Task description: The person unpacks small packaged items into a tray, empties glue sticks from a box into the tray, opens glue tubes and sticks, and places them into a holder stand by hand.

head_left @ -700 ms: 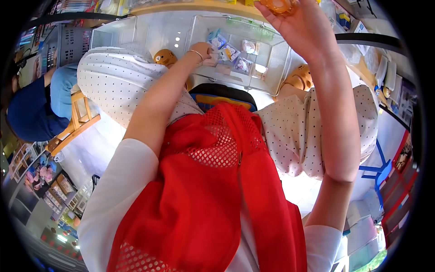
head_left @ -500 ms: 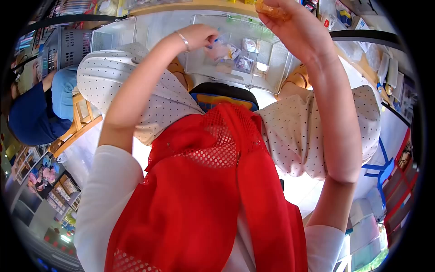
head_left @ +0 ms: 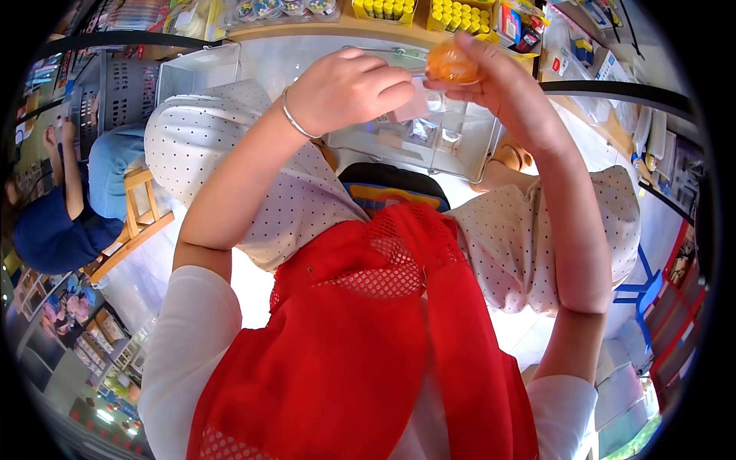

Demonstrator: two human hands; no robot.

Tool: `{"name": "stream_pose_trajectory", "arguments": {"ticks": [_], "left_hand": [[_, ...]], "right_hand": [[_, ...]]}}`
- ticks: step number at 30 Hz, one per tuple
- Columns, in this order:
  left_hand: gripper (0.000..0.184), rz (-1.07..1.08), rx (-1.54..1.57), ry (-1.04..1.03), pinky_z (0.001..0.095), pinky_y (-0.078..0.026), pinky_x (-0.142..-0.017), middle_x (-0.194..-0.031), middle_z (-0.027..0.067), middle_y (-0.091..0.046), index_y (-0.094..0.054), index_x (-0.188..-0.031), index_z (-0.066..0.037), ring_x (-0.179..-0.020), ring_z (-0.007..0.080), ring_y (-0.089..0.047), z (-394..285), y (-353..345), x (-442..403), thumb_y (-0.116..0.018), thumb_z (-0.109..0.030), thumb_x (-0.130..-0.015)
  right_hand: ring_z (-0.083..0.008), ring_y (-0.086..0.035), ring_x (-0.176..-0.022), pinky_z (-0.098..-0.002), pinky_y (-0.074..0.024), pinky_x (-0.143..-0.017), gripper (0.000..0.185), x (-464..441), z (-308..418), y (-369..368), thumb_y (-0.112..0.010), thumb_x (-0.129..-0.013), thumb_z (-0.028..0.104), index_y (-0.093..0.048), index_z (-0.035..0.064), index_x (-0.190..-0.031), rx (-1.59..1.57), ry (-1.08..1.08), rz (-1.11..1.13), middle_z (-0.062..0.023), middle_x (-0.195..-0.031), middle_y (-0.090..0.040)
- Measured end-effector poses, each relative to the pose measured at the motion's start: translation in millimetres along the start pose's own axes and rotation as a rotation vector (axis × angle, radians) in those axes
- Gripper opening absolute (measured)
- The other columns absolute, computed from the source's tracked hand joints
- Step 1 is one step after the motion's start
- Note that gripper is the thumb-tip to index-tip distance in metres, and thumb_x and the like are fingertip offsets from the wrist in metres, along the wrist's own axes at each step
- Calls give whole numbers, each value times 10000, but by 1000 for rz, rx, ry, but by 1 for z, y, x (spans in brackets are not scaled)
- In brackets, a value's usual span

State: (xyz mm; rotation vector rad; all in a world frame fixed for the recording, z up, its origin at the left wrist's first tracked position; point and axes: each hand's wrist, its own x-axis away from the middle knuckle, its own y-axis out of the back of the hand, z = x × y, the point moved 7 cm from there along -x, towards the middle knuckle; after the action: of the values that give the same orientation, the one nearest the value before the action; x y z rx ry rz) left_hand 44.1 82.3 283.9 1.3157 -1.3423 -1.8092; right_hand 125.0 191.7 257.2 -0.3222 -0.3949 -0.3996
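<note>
- Round translucent orange object (head_left: pixel 452 63), possibly a roll of tape: held aloft in the right hand (head_left: pixel 497 80), above the far side of the basket; grip closed about it, thumb on the upper side.
- Clear, thin plastic packet (head_left: pixel 416 107): just below the orange object; appears pinched in the left hand (head_left: pixel 345 90), its grip narrow with fingers curled; exact contact hidden. Contents not legible.
- Change noted: the left hand has risen from the basket and come toward the right, while the orange object sits lower and nearer the body. Judged meaning: the work has passed from picking in the basket to handling packet and orange object together.
- Silver-coloured metal wire-mesh basket (head_left: pixel 360 146): beneath both hands, between the feet.
- Small clear-wrapped packets (head_left: pixel 422 132): loose inside the basket; partly screened by the lifted one.
- Tan sandal (head_left: pixel 512 157): beside the basket, right.
- Pale wooden shelf edge (head_left: pixel 330 31): beyond the basket; carries yellow boxes of yellow-capped sticks (head_left: pixel 460 18).
- Grey perforated plastic crate (head_left: pixel 123 88): far left.
- Another person in a dark blue top (head_left: pixel 57 234): left, by a light wooden stool (head_left: pixel 138 218).
</note>
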Motion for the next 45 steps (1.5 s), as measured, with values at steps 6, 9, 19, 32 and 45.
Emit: {"name": "stream_pose_trajectory", "arguments": {"ticks": [6, 9, 19, 32, 45], "left_hand": [[113, -135, -33, 81, 251, -480, -589, -937, -27, -614, -501, -690, -96, -748, 145, -611, 13, 16, 7, -605, -99, -647], [132, -153, -43, 74, 247, -493, -576, -929, -22, -618, -508, -699, -90, -743, 149, -615, 12, 17, 9, -628, -115, -652], [90, -307, 83, 180, 240, -530, -648, -936, 29, -626, -597, -724, -40, -773, 167, -629, 16, 21, 10, -655, -32, -655], [138, -263, 106, 238, 234, -525, -603, -932, 19, -629, -595, -781, -66, -747, 167, -631, 16, 10, 14, -595, 20, -674], [117, -389, 385, 503, 264, -483, -670, -932, 65, -598, -536, -949, -41, -766, 213, -588, 62, 23, 18, -540, -39, -832]], "right_hand": [[-117, -558, -888, -251, -454, -787, 409, -4, -11, -13, -661, -784, 229, -506, -32, -1058, 188, 152, 11, -83, -973, -589], [-117, -558, -888, -240, -457, -791, 381, -6, -14, -16, -656, -785, 135, -488, -40, -1078, 131, 145, -35, -79, -971, -589], [-68, -520, -858, -212, -422, -770, 351, -6, -15, -8, -636, -807, 252, -587, 2, -1048, 282, 354, -246, -22, -901, -583], [-73, -580, -704, -218, -452, -591, 272, 2, -23, -8, -601, -818, 186, -586, -6, -1012, 296, 227, -255, -68, -761, -621], [-154, -486, -973, -314, -393, -827, 280, -1, 24, 16, -465, -889, 232, -511, 24, -1070, -127, 295, -480, -75, -996, -547]]}}
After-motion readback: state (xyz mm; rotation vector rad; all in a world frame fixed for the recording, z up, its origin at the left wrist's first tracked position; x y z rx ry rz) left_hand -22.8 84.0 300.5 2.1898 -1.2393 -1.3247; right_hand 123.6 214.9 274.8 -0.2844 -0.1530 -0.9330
